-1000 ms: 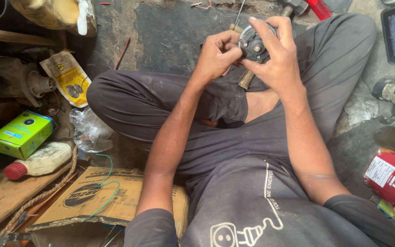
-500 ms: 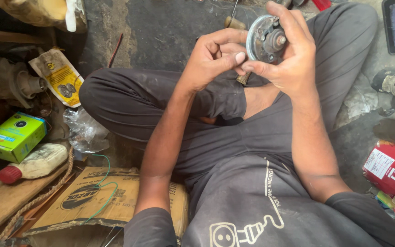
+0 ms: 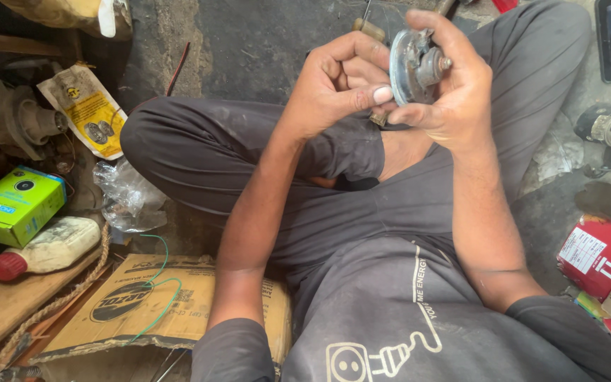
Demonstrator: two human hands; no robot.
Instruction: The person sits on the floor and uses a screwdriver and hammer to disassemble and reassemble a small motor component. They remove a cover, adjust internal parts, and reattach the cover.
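I see crossed legs in dark grey trousers [image 3: 249,152] on a concrete floor [image 3: 263,42]. A torn brown cardboard sheet [image 3: 143,304] lies at the floor's lower left edge, a red box [image 3: 592,255] at the right edge, a green box [image 3: 12,205] and a white red-capped bottle [image 3: 47,247] at the left edge. My right hand [image 3: 454,92] is clamped on a round grey metal motor part [image 3: 415,67], now turned edge-on and held higher than half a second ago. My left hand [image 3: 337,85] is curled closed, thumb touching the part's rim. Bare floor lies open beyond the knees.
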